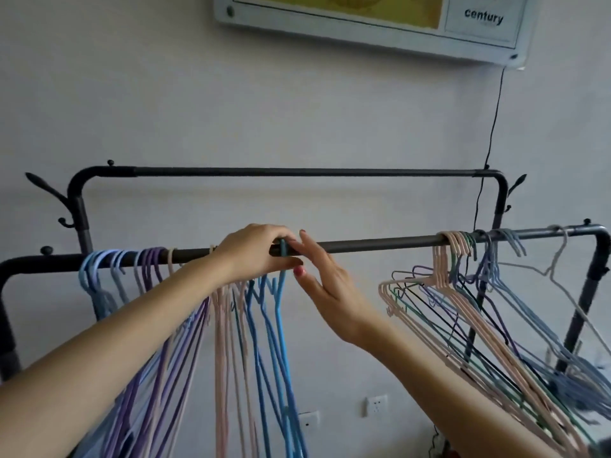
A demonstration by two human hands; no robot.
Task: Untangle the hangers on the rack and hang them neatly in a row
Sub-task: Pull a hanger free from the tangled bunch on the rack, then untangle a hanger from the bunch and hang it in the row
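The left hand lies over the front rail, a dark round metal bar of the black tubular garment rack. Its fingers curl over the bar and its thumb closes beneath, gripping the hook of a bright blue wire hanger against the bar. The right hand stands just beside the left, on its right; the fingers are straight and loosely spread, with the fingertips touching the bar next to that hook. It holds nothing.

Below the left hand, blue hangers and pale pink wire hangers hang in a close group. Beyond the left wrist, purple wire hangers and light blue wire hangers sit on the bar in ordered groups. Well to the right of the right hand, a tangled cluster of pink, green, dark and grey-blue wire hangers hangs crossed and tilted. One white wire hanger hangs at the far right end.

Above both hands, a white framed wall panel bears the word "century". White wall sockets sit below the right forearm.
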